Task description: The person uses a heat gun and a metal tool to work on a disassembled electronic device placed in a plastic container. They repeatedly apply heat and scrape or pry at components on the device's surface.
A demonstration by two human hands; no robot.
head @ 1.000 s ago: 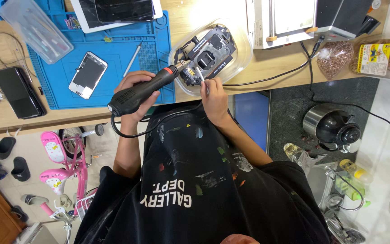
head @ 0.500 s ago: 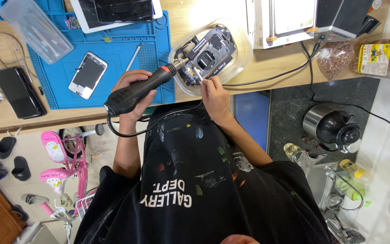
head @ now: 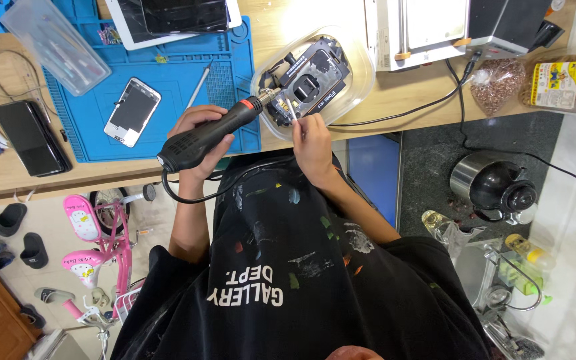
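- Work in hand: heating a dark circuit board assembly [head: 313, 85] that sits in a clear plastic tray [head: 361, 80] on the wooden bench [head: 408, 100], just right of the blue repair mat [head: 168, 80].
- Left hand [head: 198, 137]: clenched round the black hot-air gun [head: 211, 133], nozzle aimed at the board's near-left corner. Wrist turned outward, forearm coming up from the lap, cord looping below the grip.
- Right hand [head: 313, 140]: pinched on a thin tool (tweezers by the look, too small to be sure) with its tip at the same corner beside the nozzle. Elbow bent, forearm angled up across the torso.
- Progress, my read: mid-rework. Board is stripped out and fixtured, heat being applied; nothing visibly lifted off yet, so removal or reseat is still to do.
- Nearby: white-framed phone [head: 133, 111] and a metal pry tool [head: 199, 85] lie untouched on the mat, and a dark phone [head: 31, 137] to its left.
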